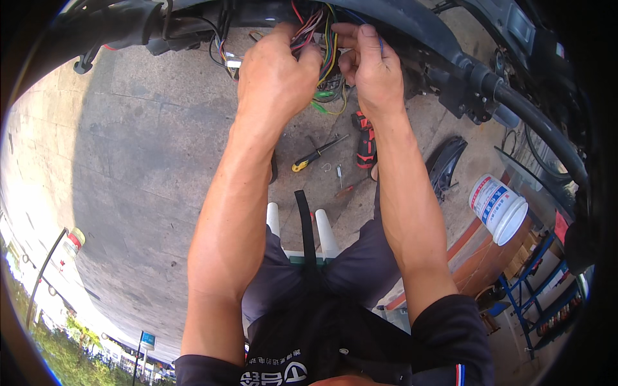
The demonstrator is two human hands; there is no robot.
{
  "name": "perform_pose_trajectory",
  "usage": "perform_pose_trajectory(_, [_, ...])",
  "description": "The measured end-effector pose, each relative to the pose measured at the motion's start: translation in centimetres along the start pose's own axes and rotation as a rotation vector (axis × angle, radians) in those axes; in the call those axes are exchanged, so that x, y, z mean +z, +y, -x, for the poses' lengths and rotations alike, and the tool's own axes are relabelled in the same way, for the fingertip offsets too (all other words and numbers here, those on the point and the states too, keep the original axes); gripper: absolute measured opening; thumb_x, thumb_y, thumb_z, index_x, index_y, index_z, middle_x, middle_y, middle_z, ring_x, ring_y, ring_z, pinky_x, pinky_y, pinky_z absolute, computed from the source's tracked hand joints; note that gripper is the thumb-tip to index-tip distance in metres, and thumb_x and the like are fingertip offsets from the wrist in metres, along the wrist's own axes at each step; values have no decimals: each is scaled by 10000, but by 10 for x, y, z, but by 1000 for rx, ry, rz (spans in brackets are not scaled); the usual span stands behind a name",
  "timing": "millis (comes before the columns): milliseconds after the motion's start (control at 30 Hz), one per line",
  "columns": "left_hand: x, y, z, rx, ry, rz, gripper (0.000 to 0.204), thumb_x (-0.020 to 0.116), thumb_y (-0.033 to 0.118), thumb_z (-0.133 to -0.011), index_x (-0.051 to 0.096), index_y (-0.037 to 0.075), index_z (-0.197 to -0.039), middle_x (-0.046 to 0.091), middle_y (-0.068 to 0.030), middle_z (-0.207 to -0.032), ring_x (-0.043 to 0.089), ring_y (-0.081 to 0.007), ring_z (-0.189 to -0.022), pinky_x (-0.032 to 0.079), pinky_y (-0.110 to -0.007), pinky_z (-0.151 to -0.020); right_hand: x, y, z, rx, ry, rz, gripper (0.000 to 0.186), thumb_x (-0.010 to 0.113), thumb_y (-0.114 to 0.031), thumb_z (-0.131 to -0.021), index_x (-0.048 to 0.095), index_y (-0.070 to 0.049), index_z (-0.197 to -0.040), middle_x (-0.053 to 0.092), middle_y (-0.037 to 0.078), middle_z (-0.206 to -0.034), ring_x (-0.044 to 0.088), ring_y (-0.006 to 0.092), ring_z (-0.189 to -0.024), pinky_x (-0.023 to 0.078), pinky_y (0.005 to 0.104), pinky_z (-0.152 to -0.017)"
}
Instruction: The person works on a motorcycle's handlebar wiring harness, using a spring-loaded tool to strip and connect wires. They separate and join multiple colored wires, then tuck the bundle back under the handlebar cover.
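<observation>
At the top of the head view, a bundle of colored wires (309, 29) hangs out of a black vehicle body (399, 26) with handlebars. My left hand (277, 74) is closed on this bundle, its fingertips partly hidden behind the strands. Just to the right, my right hand (375, 74) has its fingers curled in and the thumb against them. A thin blue wire (381, 45) runs along that thumb and into the grip. Yellow and green wires (333, 48) hang between the two hands, with green connectors (320, 103) below them.
On the paved ground lie a yellow-and-black screwdriver (315, 154), a red-and-black power tool (365, 145), a small spring (340, 175) and a black curved part (447, 161). A white bucket (496, 206) and a blue rack (537, 283) stand at the right. A black handlebar (534, 116) reaches across the upper right.
</observation>
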State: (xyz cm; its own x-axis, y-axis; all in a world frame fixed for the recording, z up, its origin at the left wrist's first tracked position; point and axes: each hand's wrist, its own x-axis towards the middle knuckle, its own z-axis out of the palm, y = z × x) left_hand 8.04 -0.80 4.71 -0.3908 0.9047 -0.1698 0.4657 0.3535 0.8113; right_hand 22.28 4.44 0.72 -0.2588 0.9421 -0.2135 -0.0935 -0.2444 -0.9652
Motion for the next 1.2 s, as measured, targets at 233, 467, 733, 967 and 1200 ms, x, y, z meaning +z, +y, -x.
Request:
perform_pose_trajectory(233, [-4, -4, -1, -4, -56, -34, 376, 633, 235, -860, 685, 16, -1161, 715, -259, -1042, 678, -424, -1026, 527, -462, -899, 12, -7, -10, 348, 245, -377, 199, 602, -157, -986, 676, -22, -1112, 669, 29, -801, 588, 107, -678, 449, 248, -577])
perform_pose_trajectory(467, [-15, -10, -4, -62, -76, -31, 402, 645, 235, -848, 677, -29, -1150, 722, -247, -1047, 691, -401, -1021, 530, -436, -906, 15, -7, -9, 323, 106, -122, 377, 532, -357, -1035, 682, -21, -1117, 688, 31, -873, 525, 62, -642, 401, 228, -535])
perform_pose_trajectory(733, [-17, -1, 3, 30, -40, -59, 360, 653, 205, -836, 681, -42, -1097, 720, -248, -1038, 691, -408, -1008, 530, -449, -895, 16, 3, -4, 371, -200, 32, 200, 673, -185, -907, 729, -16, -998, 682, 12, -860, 564, 92, -748, 451, 285, -660])
perform_pose_trajectory(967, [-17, -5, 3, -16, -70, -34, 343, 666, 188, -822, 689, -44, -1074, 733, -230, -991, 706, -387, -971, 538, -436, -875, 12, 10, -4, 291, -51, 192, 172, 660, -164, -871, 730, -10, -908, 667, 7, -774, 555, 84, -698, 449, 290, -628])
perform_pose_trajectory(1200, [-22, -19, -14, -175, -37, 259, 313, 669, 141, -869, 672, -85, -1085, 725, -148, -897, 689, -167, -730, 537, -298, -636, 10, 7, -4, 219, 38, 418, 173, 673, -192, -865, 709, -22, -872, 615, -11, -674, 514, 78, -611, 415, 274, -568])
